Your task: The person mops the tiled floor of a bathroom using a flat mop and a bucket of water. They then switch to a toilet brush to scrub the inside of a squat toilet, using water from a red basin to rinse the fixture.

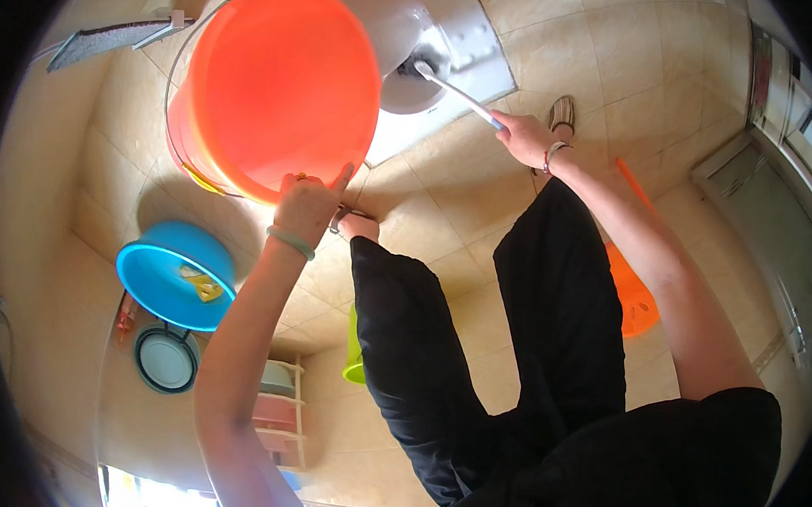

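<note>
My left hand (309, 202) grips the rim of a large orange bucket (269, 86) and holds it tilted over the white squat toilet (413, 42) set in the floor. My right hand (521, 135) holds the white handle of a toilet brush (457, 90), whose head reaches into the toilet bowl near its drain. A green bangle sits on my left wrist and a bracelet on my right. My legs in black trousers stand just behind the toilet.
A blue basin (173, 275) lies on the beige tiled floor at the left, with a round teal lid (165, 358) beyond it. An orange perforated basket (633, 297) and a green container (353, 353) sit near my legs. A small shelf rack (276, 407) stands by the wall. A mop head (106, 40) lies top left.
</note>
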{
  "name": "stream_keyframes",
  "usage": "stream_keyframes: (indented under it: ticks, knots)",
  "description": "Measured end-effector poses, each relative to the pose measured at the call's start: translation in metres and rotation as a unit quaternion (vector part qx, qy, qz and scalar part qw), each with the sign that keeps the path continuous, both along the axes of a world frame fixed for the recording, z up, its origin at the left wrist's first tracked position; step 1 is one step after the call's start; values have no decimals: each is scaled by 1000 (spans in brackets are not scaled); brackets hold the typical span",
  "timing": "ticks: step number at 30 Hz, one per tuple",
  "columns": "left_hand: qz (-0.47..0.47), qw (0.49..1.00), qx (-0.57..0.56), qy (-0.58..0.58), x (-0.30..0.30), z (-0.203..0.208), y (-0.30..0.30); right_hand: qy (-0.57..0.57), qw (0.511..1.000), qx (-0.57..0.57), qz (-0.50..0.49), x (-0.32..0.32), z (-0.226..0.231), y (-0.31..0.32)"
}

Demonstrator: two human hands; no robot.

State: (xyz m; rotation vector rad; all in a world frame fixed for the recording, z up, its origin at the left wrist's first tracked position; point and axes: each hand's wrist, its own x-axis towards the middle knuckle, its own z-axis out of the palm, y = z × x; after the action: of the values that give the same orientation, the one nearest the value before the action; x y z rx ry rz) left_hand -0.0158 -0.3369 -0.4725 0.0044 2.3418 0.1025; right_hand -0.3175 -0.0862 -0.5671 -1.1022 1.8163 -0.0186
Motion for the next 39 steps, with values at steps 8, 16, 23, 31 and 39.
stream_keyframes:
  ticks: [8,16,23,31,39]
  knots:
    - [54,997,-12,56,14,-10,5,-284,874,330,-216,52,6,-93]
    - [96,992,-1,77,37,-24,0,203,792,225,530,-13,-21,-120]
    - [173,976,17,130,61,-27,1,-243,879,383,-147,83,8,-127]
    - [184,975,22,125,68,-20,-10,237,736,244,585,1,0,-180]
    - [270,942,-33,196,77,-27,2,-214,885,393,-128,87,-4,-108]
